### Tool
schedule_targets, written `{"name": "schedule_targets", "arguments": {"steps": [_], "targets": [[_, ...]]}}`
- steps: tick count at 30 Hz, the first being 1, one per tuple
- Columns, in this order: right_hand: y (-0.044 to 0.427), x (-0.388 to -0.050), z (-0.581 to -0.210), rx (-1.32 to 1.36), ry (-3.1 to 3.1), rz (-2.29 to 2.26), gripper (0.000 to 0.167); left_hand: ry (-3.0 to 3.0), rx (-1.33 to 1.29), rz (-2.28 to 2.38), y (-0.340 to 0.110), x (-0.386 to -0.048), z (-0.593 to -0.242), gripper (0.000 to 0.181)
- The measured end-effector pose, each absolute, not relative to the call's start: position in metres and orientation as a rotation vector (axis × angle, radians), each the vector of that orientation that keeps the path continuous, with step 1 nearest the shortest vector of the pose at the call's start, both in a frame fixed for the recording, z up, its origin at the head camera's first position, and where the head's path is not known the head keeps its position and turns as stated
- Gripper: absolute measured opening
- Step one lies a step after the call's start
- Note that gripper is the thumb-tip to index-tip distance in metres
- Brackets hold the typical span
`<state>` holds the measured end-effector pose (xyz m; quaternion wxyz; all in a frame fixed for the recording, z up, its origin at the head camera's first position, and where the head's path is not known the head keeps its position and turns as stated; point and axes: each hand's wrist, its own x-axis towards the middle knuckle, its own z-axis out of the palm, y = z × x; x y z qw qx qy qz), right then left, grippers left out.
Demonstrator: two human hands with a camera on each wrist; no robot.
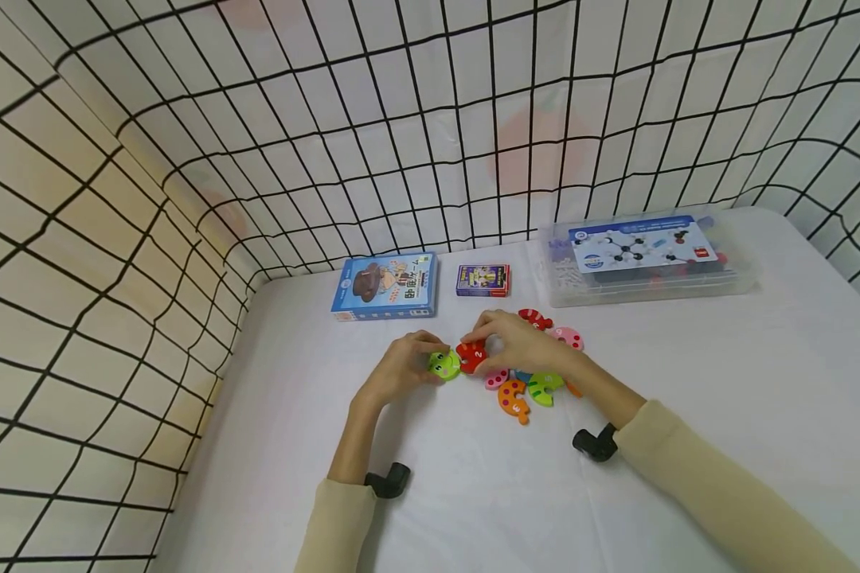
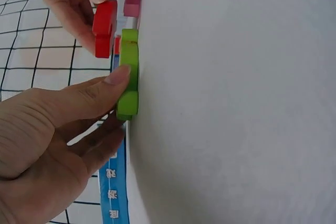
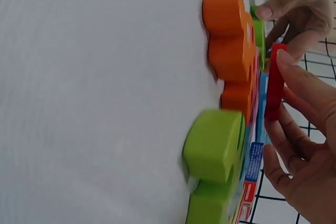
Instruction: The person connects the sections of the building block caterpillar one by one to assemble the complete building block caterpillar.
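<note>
Red piece [image 1: 471, 357]: numeral up, roughly level, raised off desk [image 1: 473, 493], near face-up green piece [image 1: 444, 364]; long axis unclear. Facing inward, left grip [image 1: 401, 366] pinches green piece; right grip [image 1: 517, 342] pinches red piece.

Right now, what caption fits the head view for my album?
Left grip pinches the smiling green piece; right grip holds the red piece.

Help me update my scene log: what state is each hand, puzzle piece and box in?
Left hand: pinching the green face piece.
Right hand: gripping the red 2 piece.
Green face piece: not joined to the red 2 piece.
Red 2 piece: raised off the table.
Remaining puzzle pieces: lying on the table, unheld, some partly hidden.
Blue box: closed, lying flat.
Small box: closed, lying flat.
Clear case: lid closed.
</note>
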<state>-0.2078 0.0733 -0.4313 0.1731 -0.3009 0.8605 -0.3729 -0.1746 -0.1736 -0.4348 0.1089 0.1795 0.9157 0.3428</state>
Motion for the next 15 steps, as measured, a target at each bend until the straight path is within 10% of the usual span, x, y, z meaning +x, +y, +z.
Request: {"name": "schedule_targets", "arguments": {"steps": [15], "targets": [[0.054, -0.203, -0.429, -0.764, 2.566, -0.961, 0.051, 2.69, 0.5, 1.063, -0.178, -0.176, -0.434, 0.046]]}}
